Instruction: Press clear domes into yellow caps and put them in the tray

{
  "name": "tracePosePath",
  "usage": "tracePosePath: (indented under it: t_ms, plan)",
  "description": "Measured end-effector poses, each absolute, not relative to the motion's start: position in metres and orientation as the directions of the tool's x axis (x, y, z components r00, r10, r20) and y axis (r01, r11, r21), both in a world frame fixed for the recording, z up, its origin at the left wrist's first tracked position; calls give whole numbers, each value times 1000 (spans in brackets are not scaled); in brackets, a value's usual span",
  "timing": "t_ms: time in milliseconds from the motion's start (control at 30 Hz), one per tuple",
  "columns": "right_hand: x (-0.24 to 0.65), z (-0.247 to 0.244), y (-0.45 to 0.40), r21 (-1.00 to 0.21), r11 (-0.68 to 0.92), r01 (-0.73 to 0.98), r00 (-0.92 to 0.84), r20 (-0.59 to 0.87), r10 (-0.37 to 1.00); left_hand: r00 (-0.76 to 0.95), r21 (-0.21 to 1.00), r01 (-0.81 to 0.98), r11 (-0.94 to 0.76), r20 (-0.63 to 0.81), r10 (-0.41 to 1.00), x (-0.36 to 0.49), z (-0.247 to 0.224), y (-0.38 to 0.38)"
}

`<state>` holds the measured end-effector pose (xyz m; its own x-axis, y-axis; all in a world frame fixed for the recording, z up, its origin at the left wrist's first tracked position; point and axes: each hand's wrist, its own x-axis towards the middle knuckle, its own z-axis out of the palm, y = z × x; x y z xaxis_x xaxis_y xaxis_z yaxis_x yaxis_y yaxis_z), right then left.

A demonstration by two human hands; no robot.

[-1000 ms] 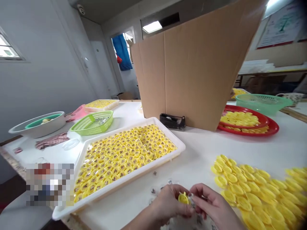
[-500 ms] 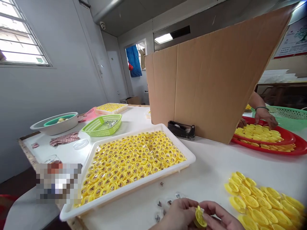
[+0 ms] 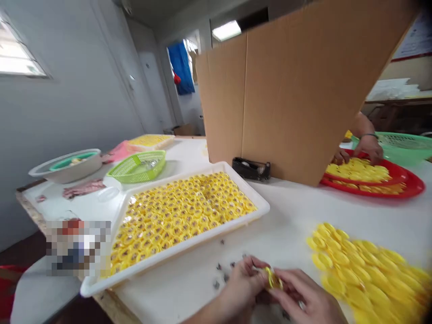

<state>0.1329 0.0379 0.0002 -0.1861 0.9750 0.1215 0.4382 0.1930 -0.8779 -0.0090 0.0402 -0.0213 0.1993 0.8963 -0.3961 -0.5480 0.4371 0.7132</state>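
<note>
Both hands work together at the near edge of the table (image 3: 297, 216). A yellow plastic cap (image 3: 272, 279) is held between the left hand (image 3: 241, 288) and the right hand (image 3: 303, 292), just above the tabletop and slightly blurred by motion. The fingers (image 3: 293, 285) of both hands are closed around the cap, gripping it from either side; its exact face and orientation cannot be made out. Small dark bits (image 3: 219, 267) lie scattered on the table just beyond the left hand.

To the left stands a white tray (image 3: 175, 249), filled with rows of yellow caps (image 3: 182, 211) set close together. To the right lies a loose heap of yellow caps (image 3: 357, 274), well apart from the tray. Farther off, behind a tall cardboard sheet (image 3: 297, 99), a co-worker's hands (image 3: 369, 147) rest at a red plate (image 3: 405, 189) of caps.

The step in hand appears to be close handling of this single cap. As a judgement, the next move calls for a firm hold until the cap is ready to leave the fingers.
</note>
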Motion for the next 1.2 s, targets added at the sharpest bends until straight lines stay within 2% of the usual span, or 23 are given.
tracePosePath:
  t_ms: [133,333,633,867,1100,1200]
  plan:
    - [137,15,34,-774,274,570,-223,175,959,230,711,-541,449,-388,892,-11,-4,31]
    - [134,20,31,-808,240,538,-209,148,967,310,687,-516,512,-407,859,-18,2,30]
    - [135,13,31,-814,318,485,-210,245,947,312,797,-457,395,-272,910,-20,-4,29]
    - [135,17,30,-755,374,539,-219,303,928,322,822,-444,358,-226,919,-20,1,28]
    - [134,17,27,-822,318,472,-165,271,948,332,821,-455,346,-204,921,-21,-1,26]
    - [134,18,27,-793,337,507,-179,285,942,335,832,-455,319,-172,926,-21,-2,27]
